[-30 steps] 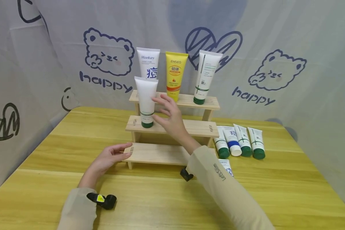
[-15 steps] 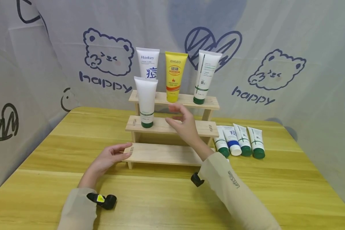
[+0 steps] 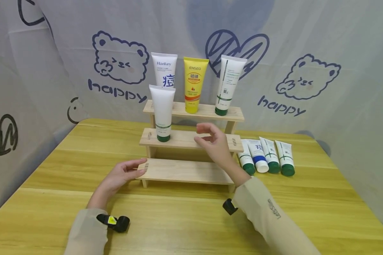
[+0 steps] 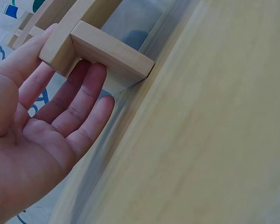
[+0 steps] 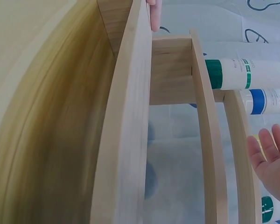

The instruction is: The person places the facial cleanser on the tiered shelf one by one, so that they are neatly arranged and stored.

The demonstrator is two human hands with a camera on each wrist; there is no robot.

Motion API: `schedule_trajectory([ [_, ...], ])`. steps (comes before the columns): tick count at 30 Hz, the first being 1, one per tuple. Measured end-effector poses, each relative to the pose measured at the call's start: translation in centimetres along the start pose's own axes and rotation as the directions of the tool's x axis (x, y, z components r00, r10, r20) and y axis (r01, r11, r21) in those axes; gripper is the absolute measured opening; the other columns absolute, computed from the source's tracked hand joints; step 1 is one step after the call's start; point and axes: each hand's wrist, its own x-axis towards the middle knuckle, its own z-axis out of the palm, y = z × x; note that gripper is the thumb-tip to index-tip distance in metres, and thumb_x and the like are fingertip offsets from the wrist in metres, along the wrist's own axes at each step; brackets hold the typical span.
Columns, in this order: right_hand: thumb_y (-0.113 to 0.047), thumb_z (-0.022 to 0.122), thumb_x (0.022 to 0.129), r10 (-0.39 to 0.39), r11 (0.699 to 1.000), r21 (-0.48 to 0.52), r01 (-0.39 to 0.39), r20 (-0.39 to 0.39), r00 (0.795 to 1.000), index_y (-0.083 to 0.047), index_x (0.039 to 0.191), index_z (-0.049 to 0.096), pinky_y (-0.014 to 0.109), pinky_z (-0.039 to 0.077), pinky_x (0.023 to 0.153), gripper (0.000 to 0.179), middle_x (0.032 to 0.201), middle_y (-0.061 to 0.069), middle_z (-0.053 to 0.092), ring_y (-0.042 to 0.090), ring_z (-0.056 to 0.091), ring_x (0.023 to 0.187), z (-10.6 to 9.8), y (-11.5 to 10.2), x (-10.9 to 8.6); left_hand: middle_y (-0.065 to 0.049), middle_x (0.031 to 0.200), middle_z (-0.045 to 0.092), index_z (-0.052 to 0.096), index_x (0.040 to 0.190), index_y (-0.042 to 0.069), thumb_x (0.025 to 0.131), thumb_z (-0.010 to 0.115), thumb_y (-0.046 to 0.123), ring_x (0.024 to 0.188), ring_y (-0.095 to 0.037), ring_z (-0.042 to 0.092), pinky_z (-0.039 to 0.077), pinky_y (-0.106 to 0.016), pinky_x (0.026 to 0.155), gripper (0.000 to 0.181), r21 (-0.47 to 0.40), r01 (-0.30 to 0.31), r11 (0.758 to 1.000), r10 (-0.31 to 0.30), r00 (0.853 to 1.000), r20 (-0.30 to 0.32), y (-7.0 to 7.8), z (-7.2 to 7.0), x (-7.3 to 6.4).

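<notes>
My left hand [image 3: 121, 173] holds the left end of the bottom shelf of a three-tier wooden display stand [image 3: 185, 171]. In the left wrist view, its fingers [image 4: 91, 86] curl under the shelf by the leg. My right hand [image 3: 214, 143] hovers above the right half of the middle shelf, fingers loosely bent around nothing. Left of it, a white tube with a green cap [image 3: 162, 113] stands upright on its cap on that shelf. Along the top shelf stand a white-and-blue Hankey tube [image 3: 164, 69], its lower part hidden, a yellow ENSEO tube [image 3: 194, 85] and a white green-capped tube [image 3: 228, 85].
Several tubes lie on the table right of the stand, among them a blue-banded one [image 3: 257, 156] and a green-capped one [image 3: 284, 157]. The yellow wood-grain table [image 3: 166, 223] meets a printed cloth backdrop [image 3: 178, 21] behind.
My right hand has drawn away from the white tube on the middle shelf, moving right and toward me. That tube stays upright where it was. My left hand has not moved.
</notes>
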Motion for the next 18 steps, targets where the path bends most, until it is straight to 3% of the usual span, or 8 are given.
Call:
schedule_trajectory([
  [9, 0.01, 0.06, 0.079, 0.017, 1.0, 0.004, -0.017, 0.016, 1.0, 0.011, 0.104, 0.053, 0.03, 0.047, 0.073, 0.026, 0.105, 0.026, 0.054, 0.031, 0.053, 0.094, -1.3, -0.1, -1.2, -0.023, 0.126, 0.045, 0.042, 0.13, -0.004, 0.086, 0.061, 0.018, 0.097, -0.01, 0.052, 0.043, -0.024, 0.079, 0.053, 0.006, -0.003, 1.0, 0.003, 1.0, 0.001, -0.1, 0.0, 0.0],
  [18, 0.008, 0.06, 0.08, 0.098, 0.995, 0.019, -0.097, -0.028, 0.995, 0.01, 0.101, 0.055, 0.025, 0.047, 0.075, 0.022, 0.103, 0.03, 0.053, 0.022, 0.056, 0.09, -2.9, 0.0, -2.4, -0.022, 0.125, 0.046, 0.042, 0.13, -0.005, 0.086, 0.061, 0.018, 0.096, -0.01, 0.052, 0.044, -0.024, 0.078, 0.052, 0.008, -0.008, 1.0, 0.008, 1.0, 0.0, -0.1, 0.0, 0.0],
])
